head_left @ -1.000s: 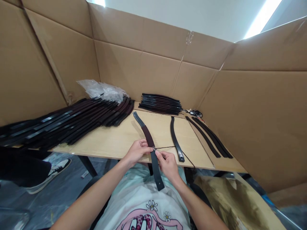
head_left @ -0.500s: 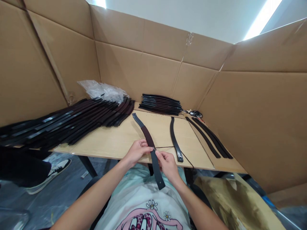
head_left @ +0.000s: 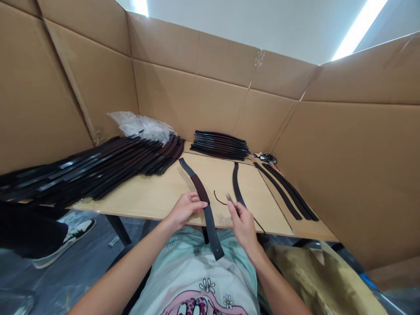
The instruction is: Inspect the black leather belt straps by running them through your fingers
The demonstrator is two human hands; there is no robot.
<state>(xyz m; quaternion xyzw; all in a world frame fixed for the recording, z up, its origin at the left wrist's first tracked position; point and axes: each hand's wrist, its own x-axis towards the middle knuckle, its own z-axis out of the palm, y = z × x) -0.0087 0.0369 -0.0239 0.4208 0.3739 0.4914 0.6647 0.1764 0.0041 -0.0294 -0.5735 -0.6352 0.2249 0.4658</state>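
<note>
A long dark leather strap lies across the wooden table, its near end hanging over the front edge above my lap. My left hand pinches this strap at the table edge, fingers closed on it. My right hand is a little to the right of the strap, its fingers pinched on a thin needle with a black thread curling from it. A second dark strap lies just beyond my right hand.
A big fan of dark straps covers the table's left, with a clear plastic bag behind. A neat stack of straps sits at the back, more straps on the right. Cardboard walls enclose the table. A shoe shows at lower left.
My right hand has pulled away to the right from the strap, drawing the needle and thread out. My left hand stays on the strap.
</note>
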